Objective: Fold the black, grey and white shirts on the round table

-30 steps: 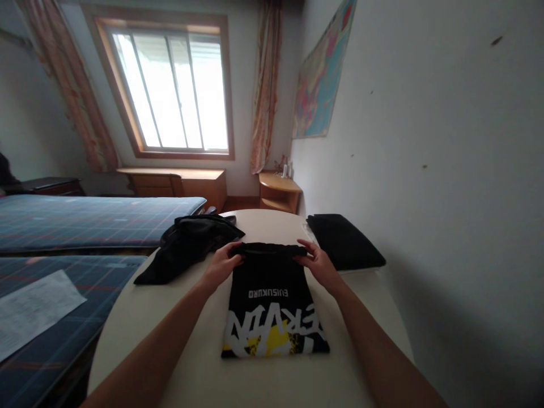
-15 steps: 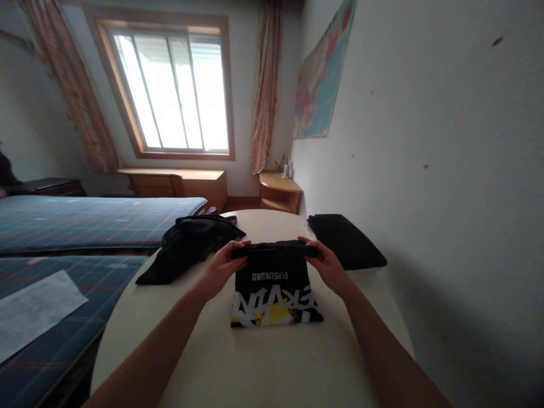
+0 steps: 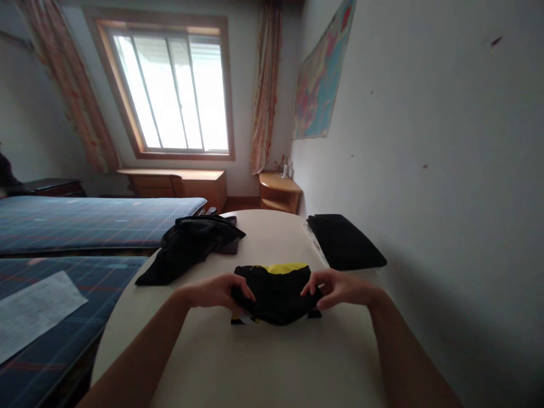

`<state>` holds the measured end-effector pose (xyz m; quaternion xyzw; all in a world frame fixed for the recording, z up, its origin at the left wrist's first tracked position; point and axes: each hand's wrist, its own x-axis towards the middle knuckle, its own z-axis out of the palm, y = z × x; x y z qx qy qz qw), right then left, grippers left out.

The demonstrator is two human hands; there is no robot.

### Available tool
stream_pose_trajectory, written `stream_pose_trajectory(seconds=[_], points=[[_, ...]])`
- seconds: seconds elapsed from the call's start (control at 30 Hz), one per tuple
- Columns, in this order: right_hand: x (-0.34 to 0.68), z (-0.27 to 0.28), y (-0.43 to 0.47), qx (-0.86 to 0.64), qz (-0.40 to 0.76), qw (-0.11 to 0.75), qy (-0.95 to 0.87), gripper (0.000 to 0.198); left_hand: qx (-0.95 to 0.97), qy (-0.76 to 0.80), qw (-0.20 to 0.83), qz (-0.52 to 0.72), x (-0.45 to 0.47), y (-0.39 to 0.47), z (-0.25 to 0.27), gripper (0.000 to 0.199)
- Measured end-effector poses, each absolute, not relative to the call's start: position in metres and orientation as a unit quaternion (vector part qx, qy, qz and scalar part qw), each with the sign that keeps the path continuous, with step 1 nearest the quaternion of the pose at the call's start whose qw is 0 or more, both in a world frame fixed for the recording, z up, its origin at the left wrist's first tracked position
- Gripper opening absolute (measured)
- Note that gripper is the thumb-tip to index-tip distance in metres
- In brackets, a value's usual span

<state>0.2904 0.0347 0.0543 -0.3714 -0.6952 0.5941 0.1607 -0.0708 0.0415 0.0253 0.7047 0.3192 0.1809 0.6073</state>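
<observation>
On the pale round table (image 3: 272, 368) in front of me lies a black printed T-shirt (image 3: 276, 294), folded into a compact bundle. Its upper layer is doubled over toward me, with a yellow patch along the far edge and bits of white and yellow print at the near corners. My left hand (image 3: 223, 290) grips the left end of the folded layer between thumb and fingers. At the right end, my right hand (image 3: 334, 287) pinches the same layer, fingers curled over the cloth.
A crumpled black garment (image 3: 191, 246) lies at the table's far left. Toward the wall on the right sits a flat, folded black cloth (image 3: 346, 241) on clear plastic. Plaid mattresses (image 3: 97, 221) stand left of the table, the nearer one with a paper sheet (image 3: 40, 311) on it.
Both hands have come nearer to me, carrying the shirt's far edge over toward the near side. The white lettering is now mostly covered, and yellow shows at the back.
</observation>
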Motion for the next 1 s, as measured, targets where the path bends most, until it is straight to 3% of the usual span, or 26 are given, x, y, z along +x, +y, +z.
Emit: stream_pose_trajectory(seconds=[0.17, 0.3, 0.4, 0.5, 0.67, 0.87, 1.0], points=[[0.288, 0.05, 0.039, -0.427, 0.548, 0.116, -0.71, 0.037, 0.707, 0.361, 0.601, 0.092, -0.075, 0.039, 0.031, 0.043], [0.289, 0.032, 0.056, -0.499, 0.442, 0.229, -0.709, 0.04, 0.69, 0.384, 0.598, 0.136, -0.082, 0.048, 0.031, 0.044], [0.296, 0.019, 0.067, -0.533, 0.366, 0.299, -0.702, 0.036, 0.687, 0.458, 0.501, 0.26, -0.085, 0.063, 0.014, 0.047], [0.302, 0.012, 0.072, -0.511, 0.332, 0.295, -0.736, 0.041, 0.719, 0.496, 0.365, 0.322, -0.088, 0.076, -0.006, 0.046], [0.298, 0.001, 0.075, -0.473, 0.326, 0.282, -0.769, 0.052, 0.778, 0.47, 0.287, 0.302, -0.093, 0.084, -0.027, 0.051], [0.286, -0.008, 0.083, -0.448, 0.35, 0.32, -0.757, 0.038, 0.787, 0.452, 0.284, 0.308, -0.091, 0.085, -0.029, 0.041], [0.28, -0.009, 0.086, -0.454, 0.376, 0.341, -0.732, 0.043, 0.776, 0.463, 0.289, 0.317, -0.085, 0.084, -0.023, 0.038]])
